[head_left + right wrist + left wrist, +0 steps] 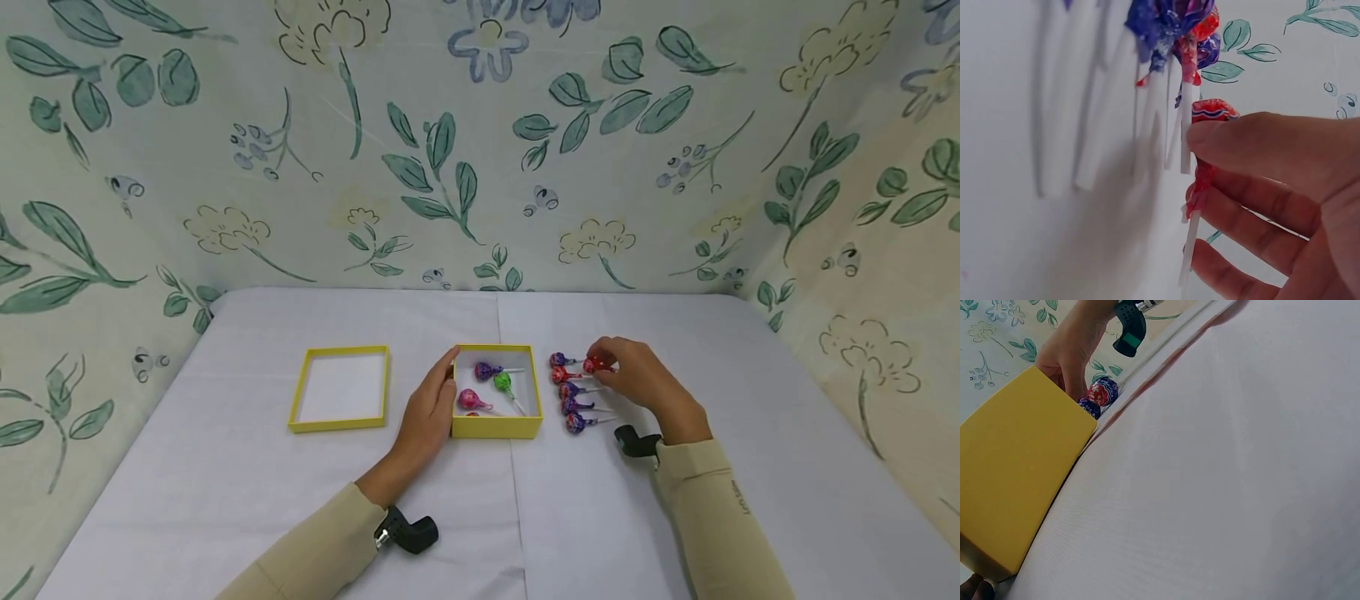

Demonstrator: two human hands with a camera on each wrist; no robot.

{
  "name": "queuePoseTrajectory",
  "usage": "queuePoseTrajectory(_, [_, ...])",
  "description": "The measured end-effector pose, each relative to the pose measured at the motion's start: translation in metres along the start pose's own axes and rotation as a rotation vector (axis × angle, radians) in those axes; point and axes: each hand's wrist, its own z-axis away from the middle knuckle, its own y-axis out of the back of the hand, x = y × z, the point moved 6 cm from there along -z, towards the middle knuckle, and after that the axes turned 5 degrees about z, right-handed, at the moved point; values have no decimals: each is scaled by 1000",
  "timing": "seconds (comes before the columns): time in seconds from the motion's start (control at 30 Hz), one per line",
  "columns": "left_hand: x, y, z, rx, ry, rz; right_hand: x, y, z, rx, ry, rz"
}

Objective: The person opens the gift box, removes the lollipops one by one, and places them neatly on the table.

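Note:
Between the thumb and fingers of my right hand (641, 375) is a red-wrapped lollipop (1200, 181), pinched near its head, its white stick pointing down in the right wrist view. Beside it, a column of lollipops (573, 404) in purple and red wrappers lies on the cloth, sticks to the right. My left hand (426, 417) rests along the left wall of a yellow-edged box (497, 427), fingers fairly straight. Inside the box lie a purple lollipop (486, 370), a green lollipop (503, 382) and a pink lollipop (471, 400); a bit of red shows at the front wall.
A shallow yellow-rimmed lid (337, 423) lies white inside up, left of the box. White cloth (450, 533) covers the table, with a fold line running front to back. Behind and at the sides hangs a floral-patterned curtain (465, 267). Each wrist carries a black camera mount (412, 533).

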Motion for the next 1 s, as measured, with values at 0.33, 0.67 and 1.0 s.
queuePoseTrajectory(0.33, [-1, 0, 0, -4, -3, 10, 7, -6, -3, -1, -25, 23])
queuePoseTrajectory(0.67, [-2, -1, -1, -4, -7, 15, 11, -10, -5, -15, -38, 34])
queuePoseTrajectory(1.0, [-2, -1, -1, -5, -26, 17, 10, -8, -4, -6, -20, 36])
